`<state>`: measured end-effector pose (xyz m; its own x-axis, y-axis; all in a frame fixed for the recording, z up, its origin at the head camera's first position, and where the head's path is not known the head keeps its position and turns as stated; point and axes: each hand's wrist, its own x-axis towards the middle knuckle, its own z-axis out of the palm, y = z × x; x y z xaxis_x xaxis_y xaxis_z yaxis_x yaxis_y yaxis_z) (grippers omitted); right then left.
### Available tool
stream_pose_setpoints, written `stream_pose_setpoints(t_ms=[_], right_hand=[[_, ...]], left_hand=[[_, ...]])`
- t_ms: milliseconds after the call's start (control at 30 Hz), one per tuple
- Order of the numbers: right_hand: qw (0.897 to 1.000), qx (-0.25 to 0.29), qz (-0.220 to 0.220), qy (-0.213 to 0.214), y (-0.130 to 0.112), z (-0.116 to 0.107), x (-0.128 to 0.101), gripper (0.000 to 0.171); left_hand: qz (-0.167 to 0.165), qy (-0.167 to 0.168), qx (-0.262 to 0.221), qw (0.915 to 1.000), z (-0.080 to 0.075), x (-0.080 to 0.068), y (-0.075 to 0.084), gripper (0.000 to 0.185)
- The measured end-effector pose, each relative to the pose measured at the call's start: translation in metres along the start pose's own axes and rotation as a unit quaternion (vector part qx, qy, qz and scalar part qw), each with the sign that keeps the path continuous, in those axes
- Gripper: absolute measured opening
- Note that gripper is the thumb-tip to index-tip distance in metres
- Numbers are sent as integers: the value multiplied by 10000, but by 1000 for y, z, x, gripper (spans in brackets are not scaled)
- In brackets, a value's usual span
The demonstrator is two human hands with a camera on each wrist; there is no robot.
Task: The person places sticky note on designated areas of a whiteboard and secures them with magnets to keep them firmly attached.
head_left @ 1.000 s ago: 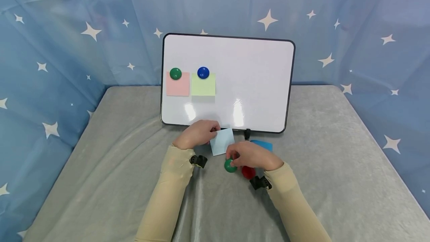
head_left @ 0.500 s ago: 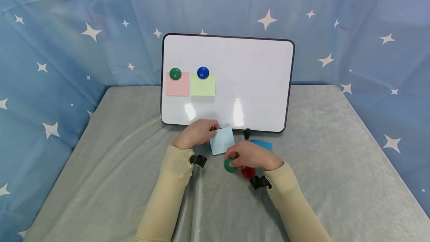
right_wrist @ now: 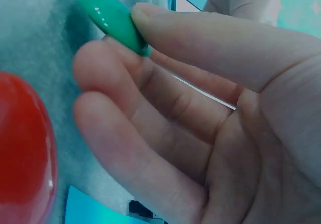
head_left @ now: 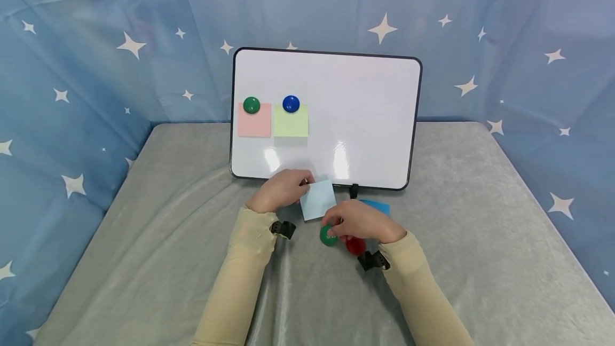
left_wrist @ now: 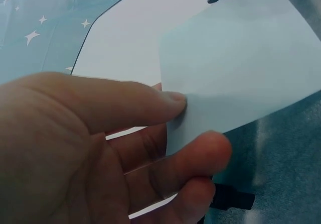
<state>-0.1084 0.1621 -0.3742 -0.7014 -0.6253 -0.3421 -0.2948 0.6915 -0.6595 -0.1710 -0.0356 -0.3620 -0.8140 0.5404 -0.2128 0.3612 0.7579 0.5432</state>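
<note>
Over the counter [head_left: 158, 218], before the whiteboard [head_left: 357, 116], fingers of the left hand [head_left: 282, 190] pinch a pale blue sticky note [head_left: 318, 200]: likely light, easily creased; hold one edge. The right hand [head_left: 363, 222] pinches a green magnet [head_left: 328, 236] nearby: probably rigid; hold the rim.

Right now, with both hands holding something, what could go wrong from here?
The pale blue note might bend or slip, since the left hand pinches it only near one edge. The held green disc could slip, since the right hand grips it near its rim. The red disc sits close to that hand and might get knocked.
</note>
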Motion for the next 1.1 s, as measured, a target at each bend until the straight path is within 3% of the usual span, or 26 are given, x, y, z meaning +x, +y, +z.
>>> stream_pose_setpoints(t_ms=[367,733,1100], right_hand=[[9993,220,10,309,0,-6,-2,16],[9980,105,-53,615,4,-8,-3,22],[9908,121,-245,1327,4,-11,-3,21]], left_hand=[[-24,271,126,9996,-1,2,1,19],[1,557,-81,9984,0,1,-2,18],[-217,964,-381,9944,-10,-5,-13,20]])
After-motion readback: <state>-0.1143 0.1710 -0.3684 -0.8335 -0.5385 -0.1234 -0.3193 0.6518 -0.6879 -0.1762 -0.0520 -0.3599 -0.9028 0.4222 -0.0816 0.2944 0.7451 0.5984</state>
